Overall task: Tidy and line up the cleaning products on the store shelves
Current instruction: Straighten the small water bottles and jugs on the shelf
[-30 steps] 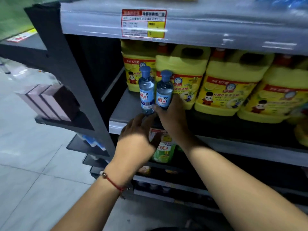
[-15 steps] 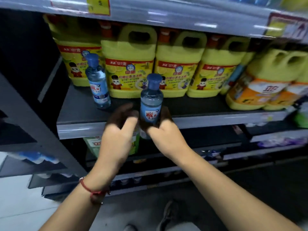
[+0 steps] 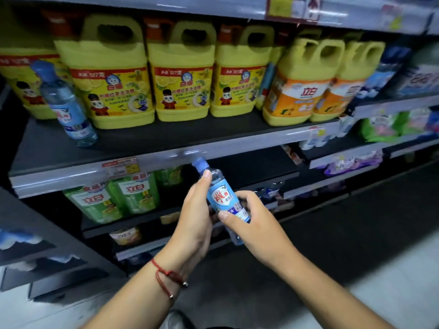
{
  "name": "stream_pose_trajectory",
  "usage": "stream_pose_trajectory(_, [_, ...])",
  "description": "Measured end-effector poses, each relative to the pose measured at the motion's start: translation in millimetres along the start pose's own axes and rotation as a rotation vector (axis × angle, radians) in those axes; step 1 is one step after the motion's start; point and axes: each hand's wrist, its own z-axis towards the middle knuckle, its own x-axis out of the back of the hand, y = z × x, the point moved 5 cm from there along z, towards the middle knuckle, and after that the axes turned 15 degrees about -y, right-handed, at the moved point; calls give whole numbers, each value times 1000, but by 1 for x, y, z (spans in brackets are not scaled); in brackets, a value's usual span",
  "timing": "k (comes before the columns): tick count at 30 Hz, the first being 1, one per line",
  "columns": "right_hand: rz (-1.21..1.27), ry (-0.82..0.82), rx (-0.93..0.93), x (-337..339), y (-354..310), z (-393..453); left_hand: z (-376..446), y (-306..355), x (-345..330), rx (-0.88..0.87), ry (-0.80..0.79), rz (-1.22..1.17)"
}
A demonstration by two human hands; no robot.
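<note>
Closest in, both forearms reach forward, a red string bracelet (image 3: pixel 166 276) knotted round the left wrist. The left hand (image 3: pixel 192 219) and the right hand (image 3: pixel 251 224) share one small clear bottle (image 3: pixel 222 200), tilted with its blue cap (image 3: pixel 199 163) leaning up and to the left, held out in the air in front of the lower shelves. The left grip cups the bottle from the left side, thumb lying up along its neck; the right grip has thumb and fingers curled round its lower half. Its blue label carries large red characters on a white shield, too blurred to read in full.

Behind the hands, under the dark shelf (image 3: pixel 152 141), stand green refill pouches (image 3: pixel 111 200) printed "立白" in red. On the shelf's front edge sits a price tag (image 3: pixel 121 166), its print illegible.

On the shelf itself a second clear bottle (image 3: pixel 65 108) with a blue cap stands near the left end, just in front of the jugs. Behind it runs a row of big yellow jugs (image 3: pixel 183 74) with red bands reading "127克" and a cartoon figure. To their right stand two yellow jugs with orange labels (image 3: pixel 301 91) marked "立白". Farther right, blue and white packs (image 3: pixel 382 74) are smeared by blur.
</note>
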Motion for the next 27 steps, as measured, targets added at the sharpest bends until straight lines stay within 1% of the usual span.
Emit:
stream_pose_trajectory(7, [243,142,-16,55,65,-93,-4,-78,-92,204,-103,-181])
stream_pose_trajectory(10, [321,228,-60,78,95,-140,-15,-110,-136,293,-178,-149])
stream_pose_trajectory(13, [419,310,-86,99,126,-186,-25,-138,-181,320,-289,-68])
stream_pose_trajectory(16, [603,397,-96,117,157,-224,-33,-164,-223,322,-421,146])
stream_pose_trajectory(19, [878,425,-84,125,179,-247,-38,-176,-260,173,-529,457])
stream_pose_trajectory(21, [995,440,-63,128,189,-253,-37,-178,-283,65,-620,682])
stream_pose_trajectory(24, [1069,447,-44,139,200,-251,-32,-181,-314,-12,-718,980])
stream_pose_trajectory(27, [1128,457,-20,158,208,-242,-13,-186,-336,-80,-767,1147])
